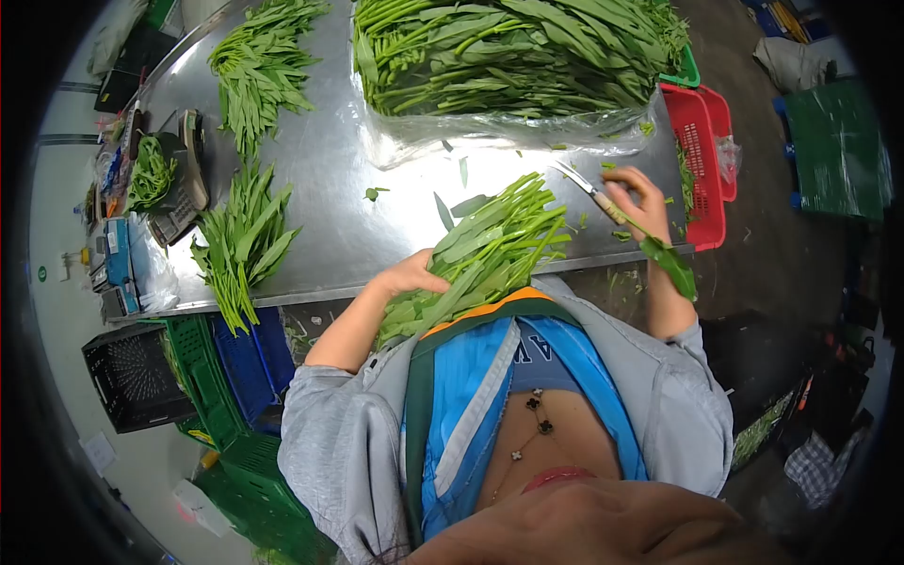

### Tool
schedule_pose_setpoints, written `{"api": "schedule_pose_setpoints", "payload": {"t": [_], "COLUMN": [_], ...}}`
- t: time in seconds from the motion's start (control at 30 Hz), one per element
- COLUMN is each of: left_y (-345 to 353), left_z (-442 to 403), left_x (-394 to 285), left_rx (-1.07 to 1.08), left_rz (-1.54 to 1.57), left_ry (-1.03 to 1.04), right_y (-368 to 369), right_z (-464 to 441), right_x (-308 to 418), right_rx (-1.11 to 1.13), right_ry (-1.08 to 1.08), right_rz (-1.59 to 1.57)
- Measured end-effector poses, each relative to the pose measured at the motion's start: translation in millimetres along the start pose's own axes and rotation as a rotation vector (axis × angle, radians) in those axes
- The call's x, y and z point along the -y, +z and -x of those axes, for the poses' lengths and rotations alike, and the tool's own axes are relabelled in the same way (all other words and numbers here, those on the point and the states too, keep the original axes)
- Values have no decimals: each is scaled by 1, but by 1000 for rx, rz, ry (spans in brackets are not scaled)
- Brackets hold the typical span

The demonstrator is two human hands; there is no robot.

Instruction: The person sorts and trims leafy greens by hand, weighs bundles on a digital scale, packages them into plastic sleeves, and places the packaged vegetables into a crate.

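My left hand [412,277] is closed around a bunch of leafy greens [499,235], long narrow leaves on thick pale stems, held against my front at the table's edge. The cut stem ends point up and right. To the right, my right hand [642,202] grips a small knife [591,192] with a light handle, its blade pointing up and left. A single green leaf [670,267] on a stem hangs from that hand over the wrist. Whether the fingers pinch its stem is partly hidden.
A large pile of greens [518,56] lies on clear plastic at the back. Two bunches, one upper [264,71] and one nearer [247,235], lie on the metal table [330,188]. A scale [179,188] stands left. Red crates [697,160] stand right; green crates [259,471] sit below left.
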State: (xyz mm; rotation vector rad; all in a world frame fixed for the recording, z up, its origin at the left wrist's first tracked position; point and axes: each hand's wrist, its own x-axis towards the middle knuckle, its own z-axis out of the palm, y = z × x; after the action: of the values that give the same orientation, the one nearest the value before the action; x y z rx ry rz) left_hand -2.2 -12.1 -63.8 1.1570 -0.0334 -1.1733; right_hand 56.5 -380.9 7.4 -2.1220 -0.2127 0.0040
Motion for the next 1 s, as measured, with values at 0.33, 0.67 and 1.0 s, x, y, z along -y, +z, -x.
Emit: {"api": "schedule_pose_setpoints", "payload": {"t": [0.33, 0.67, 1.0], "left_y": [4, 2, 3], "left_z": [-6, -6, -4], "left_x": [-8, -8, -8], "left_rx": [191, 250, 249], "left_rz": [131, 50, 332], "left_ry": [85, 100, 58], "right_y": [91, 99, 104], "right_z": [-28, -14, -7], "right_x": [63, 77, 57], "right_rx": [481, 599, 262], "right_ry": [-786, -504, -585], "right_rz": [321, 152, 108]}}
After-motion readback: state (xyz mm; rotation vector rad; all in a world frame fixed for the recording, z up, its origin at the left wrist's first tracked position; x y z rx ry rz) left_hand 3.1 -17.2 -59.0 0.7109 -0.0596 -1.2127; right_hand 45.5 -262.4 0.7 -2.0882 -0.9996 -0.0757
